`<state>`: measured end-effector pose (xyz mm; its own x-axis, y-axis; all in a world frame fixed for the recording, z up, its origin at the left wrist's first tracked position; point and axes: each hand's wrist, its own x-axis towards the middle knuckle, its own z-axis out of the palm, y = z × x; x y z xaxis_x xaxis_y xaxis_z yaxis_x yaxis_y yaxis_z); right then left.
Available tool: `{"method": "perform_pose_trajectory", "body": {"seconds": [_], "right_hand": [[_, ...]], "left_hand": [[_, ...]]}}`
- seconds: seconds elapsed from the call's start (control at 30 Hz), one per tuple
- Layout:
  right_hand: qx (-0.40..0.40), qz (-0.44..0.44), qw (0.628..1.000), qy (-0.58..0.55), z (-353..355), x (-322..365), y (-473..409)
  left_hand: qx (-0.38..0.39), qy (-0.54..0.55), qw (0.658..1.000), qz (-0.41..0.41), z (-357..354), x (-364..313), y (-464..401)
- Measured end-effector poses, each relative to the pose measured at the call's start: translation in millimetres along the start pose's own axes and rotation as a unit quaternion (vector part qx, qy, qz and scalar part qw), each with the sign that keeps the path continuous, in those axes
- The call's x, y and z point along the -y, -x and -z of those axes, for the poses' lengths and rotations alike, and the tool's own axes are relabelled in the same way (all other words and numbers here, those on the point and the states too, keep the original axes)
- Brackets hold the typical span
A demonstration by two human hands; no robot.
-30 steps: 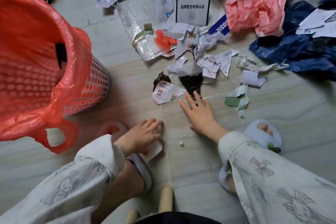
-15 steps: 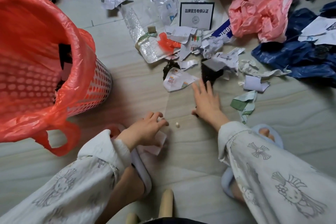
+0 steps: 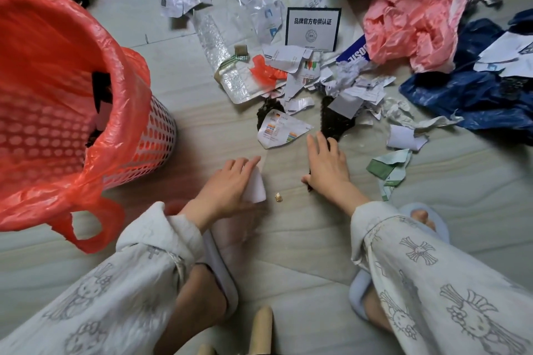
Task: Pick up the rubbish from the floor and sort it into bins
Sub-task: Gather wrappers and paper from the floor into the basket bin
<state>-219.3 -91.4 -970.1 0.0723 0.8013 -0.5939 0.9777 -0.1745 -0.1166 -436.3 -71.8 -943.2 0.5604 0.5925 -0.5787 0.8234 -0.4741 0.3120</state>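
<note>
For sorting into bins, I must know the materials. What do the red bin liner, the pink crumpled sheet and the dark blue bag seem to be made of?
Red bin liner: thin glossy plastic film, translucent; the basket holes show through it.
Pink crumpled sheet: probably thin plastic or tissue; soft matte creases leave it open.
Dark blue bag: likely plastic film, with shiny highlights on its wrinkles.

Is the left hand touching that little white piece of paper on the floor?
Touching. The head view shows the left hand lying over the white paper, its fingers on the near edge, no gap between them.
</note>
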Motion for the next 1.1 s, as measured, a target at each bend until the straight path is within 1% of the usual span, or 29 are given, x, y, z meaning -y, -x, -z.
{"method": "perform_pose_trajectory", "body": {"seconds": [0.07,0.17,0.23,0.3,0.47,0.57,0.6,0.7,0.83,0.9,0.93,1.0,1.03,1.1], "right_hand": [[-0.017,0.020,1.000,-0.009,3,4,-6],[-0.051,0.079,0.994,-0.046,8,14,-22],[-0.048,0.111,0.989,-0.080,14,19,-33],[-0.043,0.115,0.989,-0.088,21,18,-36],[-0.076,0.108,0.991,0.002,26,0,-25],[-0.052,0.088,0.994,0.027,31,-5,-34],[-0.051,0.081,0.995,0.027,33,-4,-39],[-0.083,0.080,0.993,0.018,36,4,-48],[-0.080,0.130,0.988,0.008,31,13,-43],[-0.088,0.139,0.986,-0.003,35,10,-41],[-0.101,0.135,0.985,-0.019,41,6,-41],[-0.172,0.122,0.973,-0.096,57,-1,-42],[-0.220,0.105,0.956,-0.162,69,-4,-41],[-0.287,0.037,0.909,-0.299,94,-15,-39]], "left_hand": [[-0.003,0.001,1.000,0.000,6,-3,-8],[0.005,-0.007,1.000,0.014,8,-15,-19],[0.004,-0.012,1.000,0.028,7,-19,-25],[0.008,-0.011,0.999,0.042,6,-17,-28],[0.049,-0.007,0.998,0.045,9,-13,-35],[0.059,0.021,0.997,0.041,10,-13,-36],[0.056,0.028,0.997,0.045,10,-13,-35],[0.047,0.036,0.996,0.062,10,-12,-34],[0.060,0.017,0.996,0.065,13,-12,-39],[0.071,0.008,0.995,0.070,15,-13,-44],[0.073,0.005,0.995,0.074,16,-14,-46],[0.074,0.006,0.994,0.084,18,-17,-49],[0.074,0.007,0.993,0.087,18,-19,-50],[0.072,0.012,0.993,0.095,17,-21,-50]]}}
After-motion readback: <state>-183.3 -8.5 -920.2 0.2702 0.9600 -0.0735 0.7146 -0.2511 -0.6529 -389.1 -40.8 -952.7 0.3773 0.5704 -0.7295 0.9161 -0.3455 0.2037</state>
